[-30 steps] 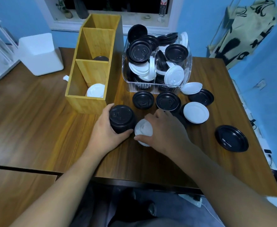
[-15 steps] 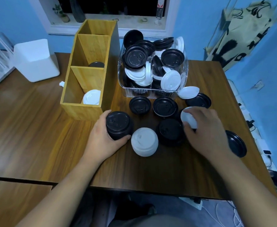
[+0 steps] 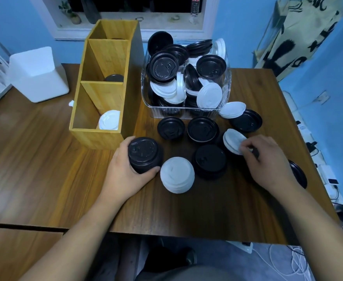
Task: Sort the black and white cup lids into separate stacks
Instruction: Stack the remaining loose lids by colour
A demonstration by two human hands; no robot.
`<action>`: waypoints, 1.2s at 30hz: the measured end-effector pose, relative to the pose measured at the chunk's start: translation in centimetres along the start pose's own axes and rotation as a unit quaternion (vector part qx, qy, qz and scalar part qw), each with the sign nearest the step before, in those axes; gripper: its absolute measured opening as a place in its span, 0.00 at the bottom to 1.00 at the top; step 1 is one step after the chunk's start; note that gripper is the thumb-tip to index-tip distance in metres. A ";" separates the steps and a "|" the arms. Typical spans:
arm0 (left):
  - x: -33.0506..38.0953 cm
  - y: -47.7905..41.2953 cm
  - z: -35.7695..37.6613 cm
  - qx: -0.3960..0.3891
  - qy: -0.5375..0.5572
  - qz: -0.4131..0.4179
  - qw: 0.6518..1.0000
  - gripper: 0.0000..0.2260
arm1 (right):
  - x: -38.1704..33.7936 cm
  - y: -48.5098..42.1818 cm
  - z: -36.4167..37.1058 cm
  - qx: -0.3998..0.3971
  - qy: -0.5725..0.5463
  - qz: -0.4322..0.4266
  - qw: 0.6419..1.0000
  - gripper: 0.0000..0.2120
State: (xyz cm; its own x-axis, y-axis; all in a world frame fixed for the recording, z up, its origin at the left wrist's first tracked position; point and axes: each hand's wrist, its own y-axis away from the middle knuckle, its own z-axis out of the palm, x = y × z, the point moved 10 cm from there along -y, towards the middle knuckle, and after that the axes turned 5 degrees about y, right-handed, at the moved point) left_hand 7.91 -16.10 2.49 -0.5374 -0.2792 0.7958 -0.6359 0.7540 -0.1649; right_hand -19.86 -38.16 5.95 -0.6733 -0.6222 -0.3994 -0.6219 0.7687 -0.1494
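My left hand (image 3: 124, 175) wraps around a stack of black lids (image 3: 144, 154) standing on the table. Right beside it sits a stack of white lids (image 3: 176, 174), free of both hands. My right hand (image 3: 267, 161) pinches a white lid (image 3: 232, 144) by its edge and tilts it up off the table. Loose black lids lie around: one (image 3: 210, 159) by the white stack, two (image 3: 170, 128) (image 3: 203, 128) before the clear bin, one (image 3: 247, 120) farther right. A clear bin (image 3: 186, 114) behind them is heaped with mixed black and white lids.
A wooden three-compartment organizer (image 3: 105, 82) stands left of the bin, with a white lid (image 3: 109, 120) in the near slot and a black one (image 3: 114, 78) in the middle slot. A white box (image 3: 36, 76) sits far left. Another black lid (image 3: 299, 175) lies behind my right wrist.
My right hand left the white stack, moved right to a white lid and has lifted its edge. The left hand stayed on the black stack.
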 end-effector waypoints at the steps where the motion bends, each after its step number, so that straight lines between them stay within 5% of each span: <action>1: 0.0 0.0 0.0 0.000 0.000 0.000 1.000 0.45 | 0.0 0.2 -1.1 0.024 -0.029 0.020 0.999 0.03; 4: 0.0 0.0 0.0 -0.001 0.002 0.001 1.000 0.45 | 1.4 2.3 -3.3 0.079 -0.204 0.131 0.967 0.06; 8: 0.0 -0.1 0.1 -0.004 0.003 0.002 1.000 0.45 | 2.3 7.6 0.1 -0.001 -0.499 0.289 0.817 0.12; 10: 0.0 -0.1 0.1 -0.004 0.003 0.005 1.000 0.45 | 2.7 9.9 2.2 -0.044 -0.504 0.344 0.791 0.12; 14: 0.0 0.0 0.1 -0.004 0.001 0.008 1.000 0.45 | 4.3 11.7 2.4 -0.039 -0.387 0.350 0.852 0.08; 17: 0.2 0.0 0.1 -0.004 0.001 0.011 1.000 0.44 | 3.2 11.1 0.3 -0.038 -0.176 0.224 0.958 0.06; 19: 0.2 0.0 0.1 -0.004 0.000 0.012 1.000 0.44 | 1.1 10.7 -0.8 -0.026 0.004 0.107 0.994 0.14; 26: 0.2 0.0 0.1 -0.002 0.007 0.004 1.000 0.45 | -2.0 9.4 2.6 -0.154 0.059 -0.114 0.980 0.36; 33: -0.2 -0.1 0.1 0.001 0.004 -0.001 1.000 0.46 | -5.2 7.7 2.0 -0.170 -0.042 -0.079 0.981 0.35; 36: -0.2 0.0 0.1 0.002 0.007 0.001 1.000 0.46 | -9.7 5.6 1.6 -0.108 -0.083 -0.080 0.988 0.35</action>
State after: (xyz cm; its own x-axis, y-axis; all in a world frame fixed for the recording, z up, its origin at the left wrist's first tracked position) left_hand 8.01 -16.12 2.30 -0.5310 -0.2704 0.8031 -0.6375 0.7518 -0.1684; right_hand -16.17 -27.62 7.58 -0.4966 -0.6865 -0.5312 -0.7974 0.6026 -0.0334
